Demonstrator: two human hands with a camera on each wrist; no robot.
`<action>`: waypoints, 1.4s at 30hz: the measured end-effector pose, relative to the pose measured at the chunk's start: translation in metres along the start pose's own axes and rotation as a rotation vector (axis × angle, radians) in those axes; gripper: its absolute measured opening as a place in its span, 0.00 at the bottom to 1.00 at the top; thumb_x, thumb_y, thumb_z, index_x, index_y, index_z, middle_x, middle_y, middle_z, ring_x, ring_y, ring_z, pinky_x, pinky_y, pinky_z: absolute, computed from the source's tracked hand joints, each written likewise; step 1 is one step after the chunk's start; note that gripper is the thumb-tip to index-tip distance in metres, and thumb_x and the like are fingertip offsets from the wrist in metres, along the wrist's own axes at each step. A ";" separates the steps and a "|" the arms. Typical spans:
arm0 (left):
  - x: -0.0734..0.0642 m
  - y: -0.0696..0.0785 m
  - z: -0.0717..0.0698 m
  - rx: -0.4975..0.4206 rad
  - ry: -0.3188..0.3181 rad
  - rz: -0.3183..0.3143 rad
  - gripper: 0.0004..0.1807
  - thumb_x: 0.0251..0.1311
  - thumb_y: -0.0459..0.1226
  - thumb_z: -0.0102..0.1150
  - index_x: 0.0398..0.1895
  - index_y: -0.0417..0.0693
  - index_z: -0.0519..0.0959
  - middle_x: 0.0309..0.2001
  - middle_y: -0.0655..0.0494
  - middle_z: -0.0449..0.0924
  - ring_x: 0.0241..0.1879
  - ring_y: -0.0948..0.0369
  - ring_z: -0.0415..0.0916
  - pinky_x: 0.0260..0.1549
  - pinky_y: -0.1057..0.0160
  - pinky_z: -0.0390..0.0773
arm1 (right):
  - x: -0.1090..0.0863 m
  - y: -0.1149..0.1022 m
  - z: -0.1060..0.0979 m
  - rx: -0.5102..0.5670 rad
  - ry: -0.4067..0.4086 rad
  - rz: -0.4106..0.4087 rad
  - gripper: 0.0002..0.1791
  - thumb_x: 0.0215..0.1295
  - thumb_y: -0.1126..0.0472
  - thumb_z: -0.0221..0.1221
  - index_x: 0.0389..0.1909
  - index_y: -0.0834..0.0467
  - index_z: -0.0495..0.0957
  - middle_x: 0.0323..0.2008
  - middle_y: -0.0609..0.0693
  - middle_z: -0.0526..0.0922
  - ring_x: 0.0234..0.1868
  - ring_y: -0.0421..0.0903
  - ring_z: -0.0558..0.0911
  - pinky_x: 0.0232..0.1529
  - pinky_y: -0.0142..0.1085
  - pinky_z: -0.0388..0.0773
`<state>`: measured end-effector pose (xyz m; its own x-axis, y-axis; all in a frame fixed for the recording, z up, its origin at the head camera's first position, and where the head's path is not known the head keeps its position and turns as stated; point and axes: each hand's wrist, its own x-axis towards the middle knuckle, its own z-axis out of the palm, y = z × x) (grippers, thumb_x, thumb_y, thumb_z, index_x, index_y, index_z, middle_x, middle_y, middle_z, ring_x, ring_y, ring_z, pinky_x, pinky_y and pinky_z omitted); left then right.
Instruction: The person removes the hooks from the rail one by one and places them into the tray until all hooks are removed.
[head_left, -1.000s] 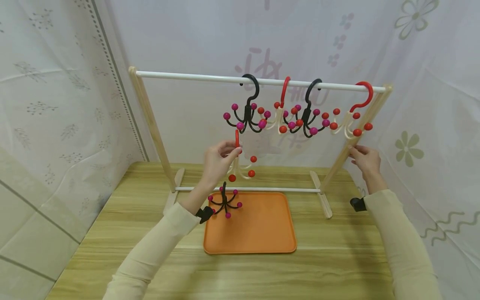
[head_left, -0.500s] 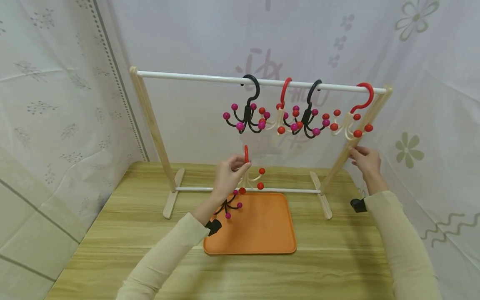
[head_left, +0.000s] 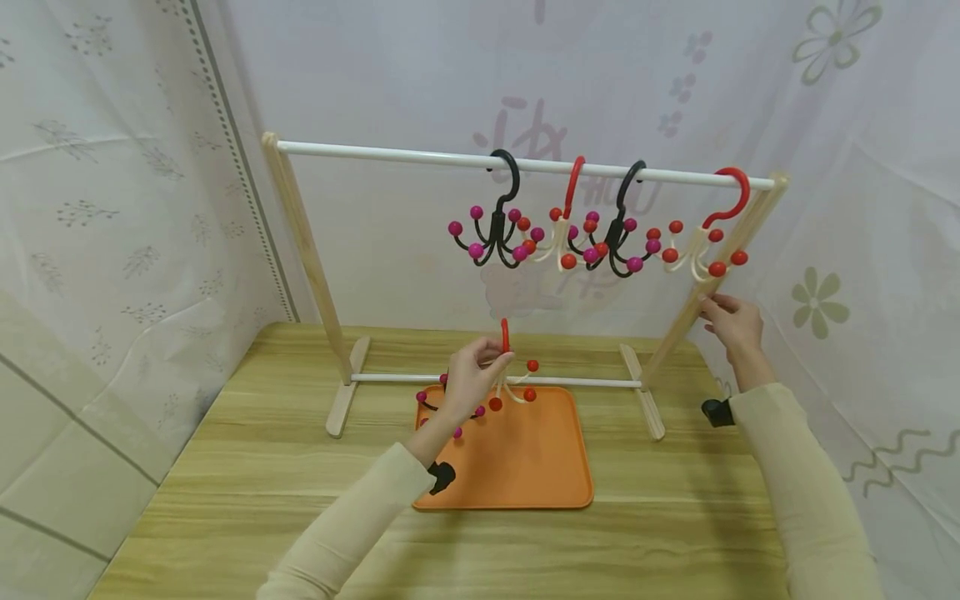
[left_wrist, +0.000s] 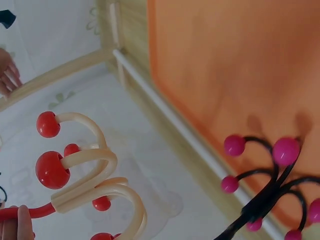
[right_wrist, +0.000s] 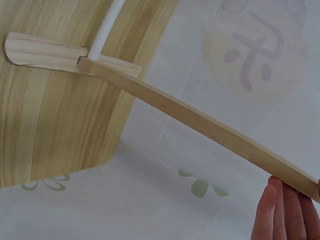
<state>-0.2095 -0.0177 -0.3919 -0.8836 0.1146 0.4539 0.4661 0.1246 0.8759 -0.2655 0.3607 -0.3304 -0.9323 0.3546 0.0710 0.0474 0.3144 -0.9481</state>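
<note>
My left hand [head_left: 471, 379] pinches a multi-hook hanger by its red hook [head_left: 506, 335]. Cream curved arms [left_wrist: 85, 192] tipped with red balls spread below the grip, over the far part of an orange tray [head_left: 536, 454]. Behind that hand, partly hidden in the head view, a black hanger [left_wrist: 265, 197] with magenta balls stands on the tray's left side. My right hand [head_left: 735, 325] holds the right wooden post [right_wrist: 215, 130] of a garment rack, fingers on one side and a sliver of thumb on the other.
Along the rack's white top rail [head_left: 390, 155] hang two black hangers, one at the left [head_left: 497, 225], and two red-and-cream ones, one at the far right [head_left: 697, 242]. A lower white rail [head_left: 600, 382] runs behind the tray. Patterned curtains [head_left: 135, 208] enclose the wooden table [head_left: 300, 500].
My left hand has come down and slightly right with the red-hooked hanger, from below the hanging row to just over the tray. The right hand stays on the post.
</note>
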 end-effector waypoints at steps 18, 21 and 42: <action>-0.027 -0.042 0.021 0.085 -0.032 -0.113 0.07 0.53 0.39 0.59 0.27 0.45 0.74 0.29 0.55 0.80 0.35 0.61 0.77 0.36 0.63 0.76 | 0.000 0.001 -0.001 -0.024 -0.002 -0.002 0.33 0.59 0.51 0.54 0.57 0.72 0.62 0.23 0.32 0.73 0.26 0.26 0.75 0.28 0.23 0.75; -0.031 -0.048 0.024 0.102 -0.036 -0.113 0.08 0.53 0.40 0.59 0.28 0.45 0.74 0.30 0.57 0.79 0.36 0.60 0.77 0.36 0.62 0.77 | 0.000 0.001 -0.001 -0.026 -0.002 -0.001 0.33 0.59 0.51 0.54 0.57 0.72 0.62 0.23 0.32 0.73 0.27 0.27 0.75 0.28 0.23 0.75; -0.041 -0.076 0.029 0.126 -0.053 -0.284 0.07 0.53 0.38 0.59 0.28 0.44 0.74 0.32 0.55 0.79 0.41 0.55 0.76 0.39 0.58 0.75 | 0.000 0.002 -0.001 -0.042 -0.004 -0.015 0.33 0.60 0.51 0.53 0.57 0.72 0.62 0.23 0.31 0.73 0.28 0.28 0.75 0.28 0.22 0.75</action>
<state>-0.2070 -0.0029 -0.4816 -0.9774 0.1081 0.1817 0.2053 0.2797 0.9379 -0.2649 0.3627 -0.3318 -0.9344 0.3460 0.0841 0.0480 0.3565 -0.9331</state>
